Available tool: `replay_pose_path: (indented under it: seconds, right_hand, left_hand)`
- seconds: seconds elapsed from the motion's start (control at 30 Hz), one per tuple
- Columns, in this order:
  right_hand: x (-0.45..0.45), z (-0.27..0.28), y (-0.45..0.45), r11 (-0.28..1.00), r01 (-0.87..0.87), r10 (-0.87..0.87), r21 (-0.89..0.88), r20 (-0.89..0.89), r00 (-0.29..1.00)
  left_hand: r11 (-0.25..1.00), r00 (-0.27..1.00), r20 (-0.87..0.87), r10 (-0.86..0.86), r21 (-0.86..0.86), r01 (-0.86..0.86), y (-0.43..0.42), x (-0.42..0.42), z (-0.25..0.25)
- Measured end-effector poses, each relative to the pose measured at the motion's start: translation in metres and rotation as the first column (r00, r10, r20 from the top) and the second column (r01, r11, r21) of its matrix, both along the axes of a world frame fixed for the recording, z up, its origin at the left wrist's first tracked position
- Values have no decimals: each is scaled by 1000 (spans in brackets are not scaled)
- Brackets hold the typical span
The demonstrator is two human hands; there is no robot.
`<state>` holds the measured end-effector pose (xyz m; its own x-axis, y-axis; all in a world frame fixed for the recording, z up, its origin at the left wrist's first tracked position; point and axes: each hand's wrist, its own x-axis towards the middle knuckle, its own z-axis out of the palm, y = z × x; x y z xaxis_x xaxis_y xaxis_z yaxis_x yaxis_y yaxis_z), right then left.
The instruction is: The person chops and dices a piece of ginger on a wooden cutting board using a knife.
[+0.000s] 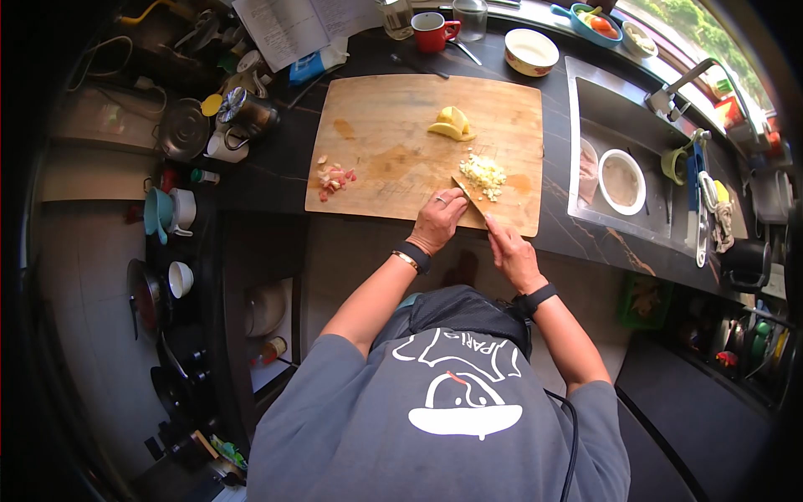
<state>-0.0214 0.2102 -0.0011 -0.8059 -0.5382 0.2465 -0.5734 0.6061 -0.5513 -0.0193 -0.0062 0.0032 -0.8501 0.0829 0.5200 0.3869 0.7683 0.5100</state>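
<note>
A knife (470,197) lies at a slant over the near edge of the wooden cutting board (393,109). My right hand (514,253) is closed around its handle. My left hand (439,217), with a ring on one finger, rests at the board's edge. Its fingers are curled together close beside the blade; whatever they may hold is hidden. Just beyond the blade is a small heap of finely chopped pale yellow bits (483,176). Farther back sit several larger yellow pieces (452,123). Pinkish-red and pale pieces (335,179) lie at the board's left.
To the right, the sink (615,109) holds a white bowl (621,180). Behind the board stand a red mug (431,33), a patterned bowl (531,52) and glass jars. An open notebook (288,29) lies at the back left. A moka pot (248,111) stands on the left.
</note>
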Motion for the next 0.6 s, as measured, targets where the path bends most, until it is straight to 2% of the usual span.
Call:
replay_pose_path:
  seconds: [0.1, 0.23, 0.3, 0.33, 0.47, 0.6]
  right_hand:
    - [13, 6, 23, 1000, -5, 5, 12, 21, 1000]
    - [22, 15, 44, 997, 5, 0, -71, 82, 997]
    - [20, 23, 46, 968, 38, 13, -248, 198, 980]
    - [18, 28, 45, 967, 77, -18, -245, 234, 972]
    - [13, 35, 25, 982, -15, 33, -186, 98, 995]
    - [11, 26, 17, 994, -33, 38, -106, 52, 998]
  left_hand:
    - [1000, 1000, -10, 2, -2, -2, -1, 1, -2]
    - [1000, 1000, -18, -3, 4, 3, -2, 1, -2]
    - [1000, 1000, -18, -20, 2, 20, -4, 2, 0]
    - [999, 999, -17, -39, 0, 39, -4, 3, 2]
    - [999, 999, -22, -30, 11, 30, -5, 3, 0]
    - [998, 998, -11, -58, 5, 58, -6, 1, 0]
